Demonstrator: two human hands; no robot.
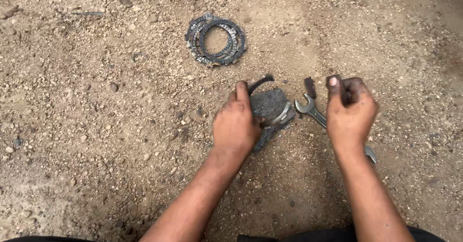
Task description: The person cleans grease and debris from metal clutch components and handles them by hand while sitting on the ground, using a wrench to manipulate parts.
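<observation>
My left hand (pixel 236 124) grips a curved dark metal piece (pixel 260 82), thumb laid along it, and rests on a grey piece of abrasive sheet (pixel 270 103) lying on the dirt. My right hand (pixel 351 109) is closed around a small dark block (pixel 333 80) held upright just above the ground. Under that hand lies a silver open-ended wrench (pixel 308 108), its jaw toward the grey sheet. Next to the wrench's jaw lies a small dark rectangular piece (pixel 309 86).
A stack of dark toothed rings (pixel 216 39) lies on the gravelly ground beyond my hands. A thin metal rod (pixel 88 14) is at the far left and a small bent clip (pixel 139 56) lies near the rings. Loose stones are everywhere.
</observation>
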